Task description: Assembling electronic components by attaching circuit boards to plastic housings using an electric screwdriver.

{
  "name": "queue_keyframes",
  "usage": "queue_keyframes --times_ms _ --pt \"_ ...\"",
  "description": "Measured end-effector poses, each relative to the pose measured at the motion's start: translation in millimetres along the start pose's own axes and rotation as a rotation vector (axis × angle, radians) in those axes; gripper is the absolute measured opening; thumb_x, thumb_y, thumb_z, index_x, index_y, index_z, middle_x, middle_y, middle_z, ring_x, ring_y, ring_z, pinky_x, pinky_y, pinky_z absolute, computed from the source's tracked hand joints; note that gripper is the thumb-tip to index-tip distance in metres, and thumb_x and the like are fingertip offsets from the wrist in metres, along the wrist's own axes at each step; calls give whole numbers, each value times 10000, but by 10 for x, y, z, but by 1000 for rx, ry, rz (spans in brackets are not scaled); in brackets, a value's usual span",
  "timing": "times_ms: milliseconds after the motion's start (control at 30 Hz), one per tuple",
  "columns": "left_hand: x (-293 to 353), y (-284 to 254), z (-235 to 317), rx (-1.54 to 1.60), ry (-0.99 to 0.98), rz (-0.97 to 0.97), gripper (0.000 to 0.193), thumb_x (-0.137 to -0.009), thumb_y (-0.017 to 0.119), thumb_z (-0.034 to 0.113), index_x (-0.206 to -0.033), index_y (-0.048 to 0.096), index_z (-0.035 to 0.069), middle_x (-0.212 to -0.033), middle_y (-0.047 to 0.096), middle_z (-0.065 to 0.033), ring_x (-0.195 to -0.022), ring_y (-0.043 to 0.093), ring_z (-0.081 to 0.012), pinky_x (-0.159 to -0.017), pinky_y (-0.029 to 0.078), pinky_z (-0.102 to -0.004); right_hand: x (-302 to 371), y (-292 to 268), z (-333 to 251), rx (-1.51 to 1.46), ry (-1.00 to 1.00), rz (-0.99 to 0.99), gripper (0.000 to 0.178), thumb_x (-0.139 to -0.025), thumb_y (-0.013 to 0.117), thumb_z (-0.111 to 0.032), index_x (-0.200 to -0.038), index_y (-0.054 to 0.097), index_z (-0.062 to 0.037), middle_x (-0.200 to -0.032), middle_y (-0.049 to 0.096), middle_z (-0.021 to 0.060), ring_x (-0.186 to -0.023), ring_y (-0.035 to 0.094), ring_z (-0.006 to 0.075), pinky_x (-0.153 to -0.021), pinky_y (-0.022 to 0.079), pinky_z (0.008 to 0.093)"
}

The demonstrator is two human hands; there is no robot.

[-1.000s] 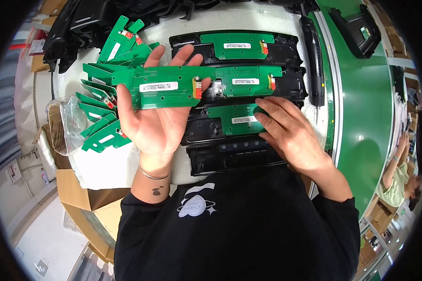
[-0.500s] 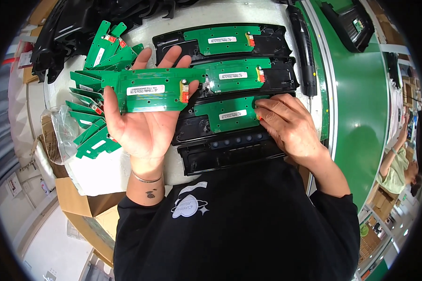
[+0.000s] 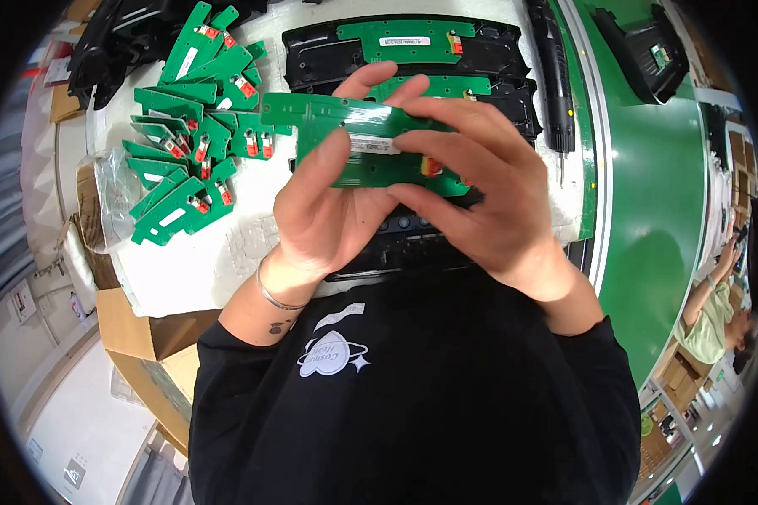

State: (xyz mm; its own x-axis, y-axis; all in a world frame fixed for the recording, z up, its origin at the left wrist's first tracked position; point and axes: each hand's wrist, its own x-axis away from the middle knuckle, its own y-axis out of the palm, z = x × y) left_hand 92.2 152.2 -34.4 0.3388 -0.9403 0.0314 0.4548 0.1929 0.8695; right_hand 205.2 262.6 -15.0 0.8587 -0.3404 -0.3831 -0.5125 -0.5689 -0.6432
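Note:
Between my two hands is a green circuit board [image 3: 370, 114] with a white label and a small red-and-white connector at its right end. My left hand [image 3: 318, 210] supports it from beneath, thumb on the near left part of the face. My right hand [image 3: 501, 181] grips the right end, fingers over the top and thumb at the lower edge, partly covering the connector. Under and beyond the hands lie black plastic housings [image 3: 322, 57] in a column. The farthest carries a fitted green board [image 3: 404, 52]; those nearer are largely hidden by my hands.
A loose pile of green boards [image 3: 173, 109] with red-and-white connectors lies at the left on the white foam surface [image 3: 177, 282]. A black electric screwdriver [image 3: 551, 84] lies at the right. Beyond it, a black housing [image 3: 640, 55] rests on a green surface. An open cardboard box [image 3: 130, 328] stands lower left.
My right hand has left the board in the nearer housing and taken the right end of the held board. My left hand has moved right with that board.

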Motion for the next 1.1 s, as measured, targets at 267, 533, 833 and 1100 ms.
queue_keyframes --times_ms 267,533,833,1100 --pt "527 -291 257 -1544 606 168 440 -572 683 48 -987 541 13 -1137 497 -166 -1033 487 -291 -870 398 -371 579 -380 -29 179 -61 -221 375 -497 716 -50 -850 598 -4 -997 560 115 -893 546 291 -721 464 373" --pt "700 -235 -71 -1844 541 26 265 -550 736 88 -768 594 37 -1051 549 -138 -1057 461 -351 -861 401 -406 777 -197 -34 271 -15 -260 348 -528 717 -46 -853 597 -8 -1026 560 121 -938 536 304 -768 454 395" --pt "776 -199 -241 -1986 422 -64 272 -583 746 198 -804 626 95 -1076 548 -77 -1108 432 -337 -961 277 -523 932 -275 56 297 16 -205 308 -578 702 -58 -872 617 -21 -983 576 70 -917 529 251 -803 436 383" --pt "748 -218 -252 -2046 366 -94 261 -582 754 212 -792 644 103 -1059 553 -57 -1108 434 -320 -969 265 -529 930 -265 78 322 36 -233 242 -622 693 -57 -856 634 -45 -915 598 42 -874 545 214 -906 384 447"
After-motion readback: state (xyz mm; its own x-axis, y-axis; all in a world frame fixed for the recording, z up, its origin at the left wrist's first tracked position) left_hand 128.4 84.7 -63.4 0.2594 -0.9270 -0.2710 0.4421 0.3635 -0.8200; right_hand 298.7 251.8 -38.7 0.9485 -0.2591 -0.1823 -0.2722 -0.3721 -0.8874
